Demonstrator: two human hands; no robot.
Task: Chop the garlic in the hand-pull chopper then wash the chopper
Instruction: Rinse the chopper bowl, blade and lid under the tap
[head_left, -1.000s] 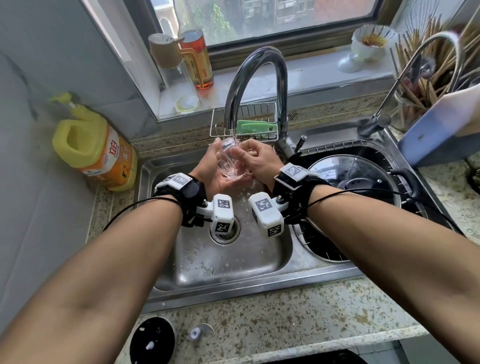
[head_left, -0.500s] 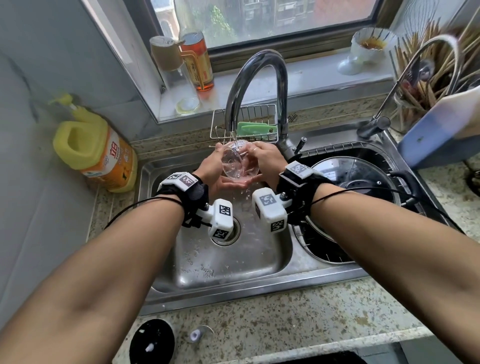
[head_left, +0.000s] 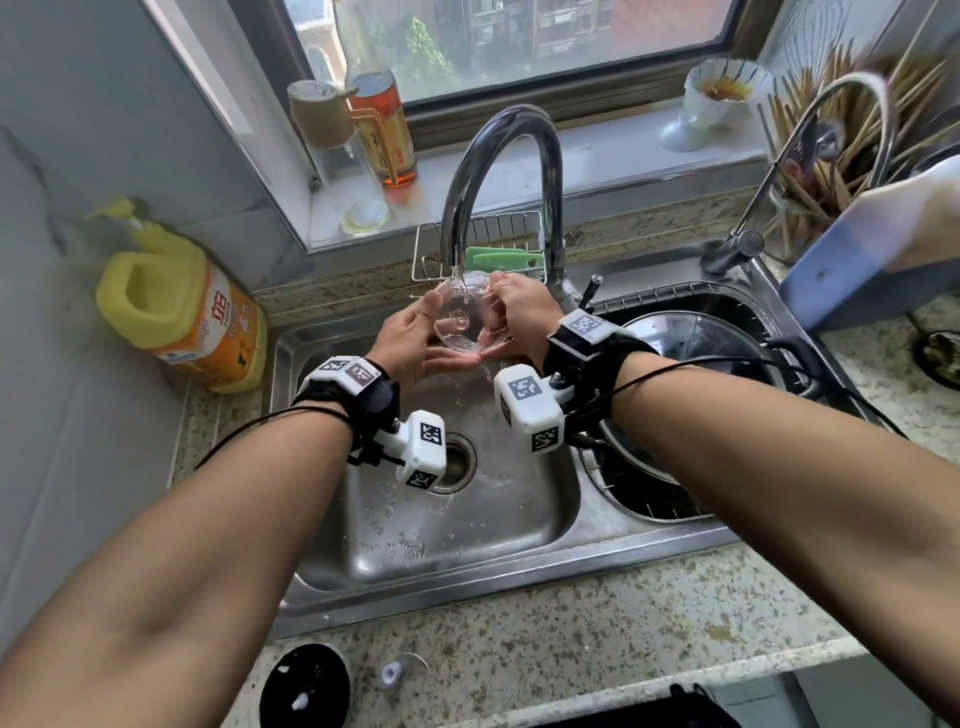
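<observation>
Head view, looking down over both forearms: the steel sink (head_left: 322, 571) fills the middle, and its left basin lies under the hands. The curved tap (head_left: 519, 135) arches over the basin, and a thin stream of water (head_left: 460, 270) falls from its spout. A yellow detergent bottle (head_left: 176, 306) stands on the counter to the left of the sink, well away from the hands.

The clear bowl (head_left: 465, 319) of the chopper is held directly under the spout, between the two hands and above the basin. It is tipped on its side, with its mouth towards the person and the centre post visible inside. Its axis therefore runs roughly from the person towards the back wall, and the water strikes its upper rim.

The left hand (head_left: 410, 343) cradles the bowl from the left, with the thumb at the rim and the fingers reaching beneath. The right hand (head_left: 524, 317) clasps the right side with curled fingers. Both hands are closed round the bowl and equally near it, so either could turn it.

Rinsing the rest of the inside probably calls for rolling the bowl about that axis under the stream.

A black lid (head_left: 304, 686) lies on the near counter, left of centre. Just beside it is a small pale piece (head_left: 392, 673), perhaps the blade core. Both are apart from the water and appear not yet rinsed.
</observation>
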